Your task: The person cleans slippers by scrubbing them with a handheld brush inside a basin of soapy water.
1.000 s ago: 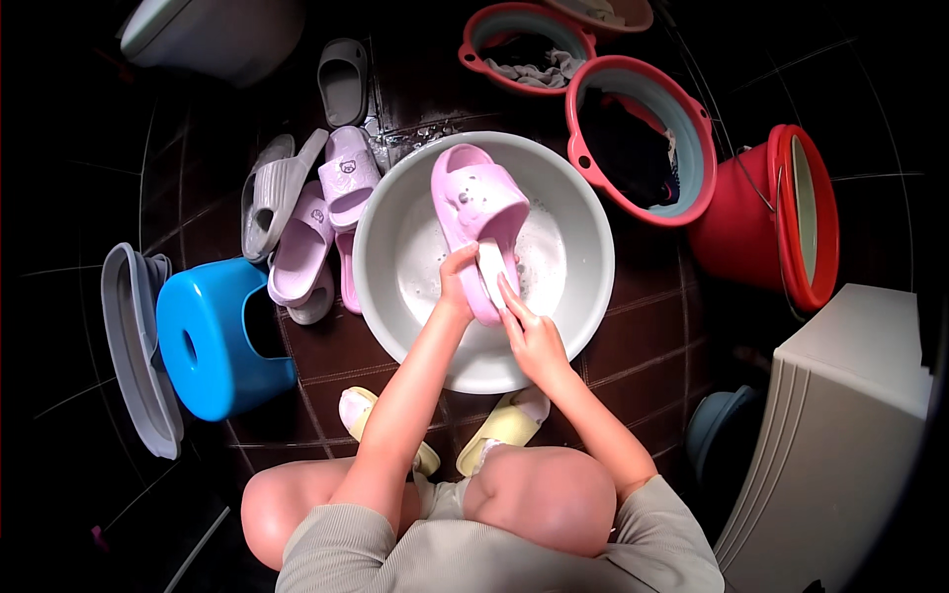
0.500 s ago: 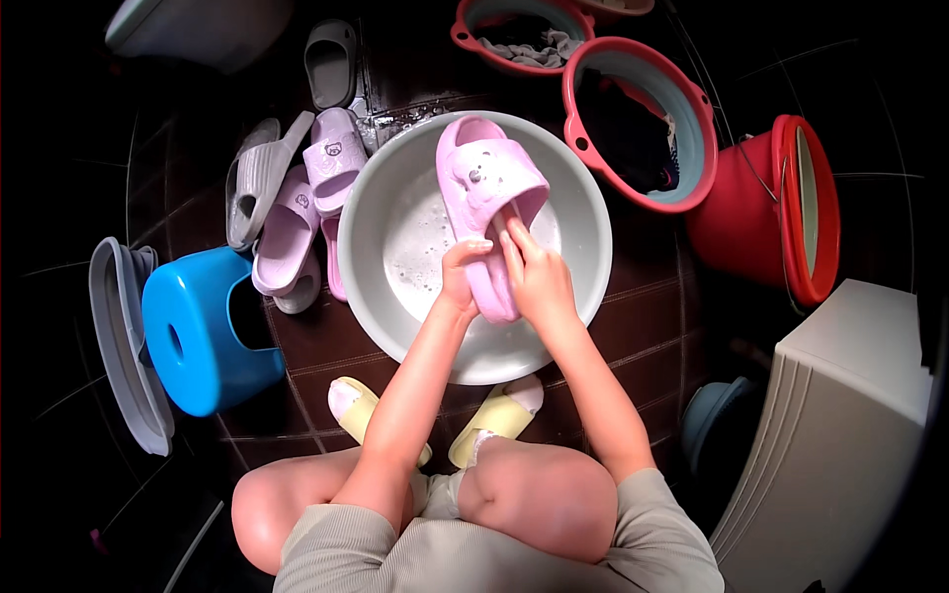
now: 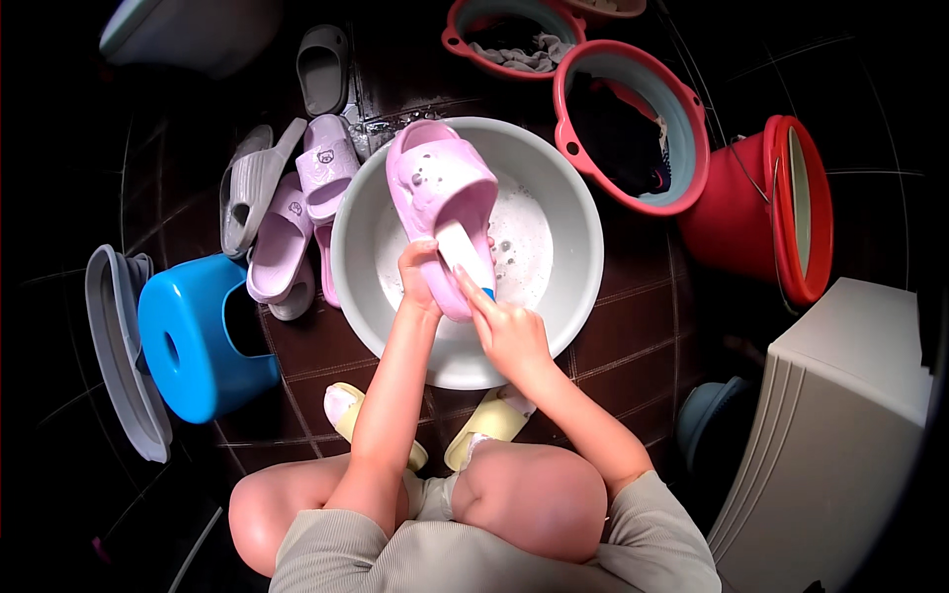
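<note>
Left hand [image 3: 419, 279]: curled, pinching the pink slipper [image 3: 440, 183] at its heel half, thumb on top. Right hand [image 3: 516, 336]: partly closed around a white tool [image 3: 463, 252] with a blue end, index finger laid along it; the tool is angled into the slipper's foot opening. Judged risk: if both are wet, the slipper could be twisted from the left hand by hard pushing, or the tool slipped from the fingers. The slipper is held above the left half of the grey basin [image 3: 589, 257], toe over its far-left rim; suds [image 3: 524, 252] could be splashed over that rim if it were dropped.
</note>
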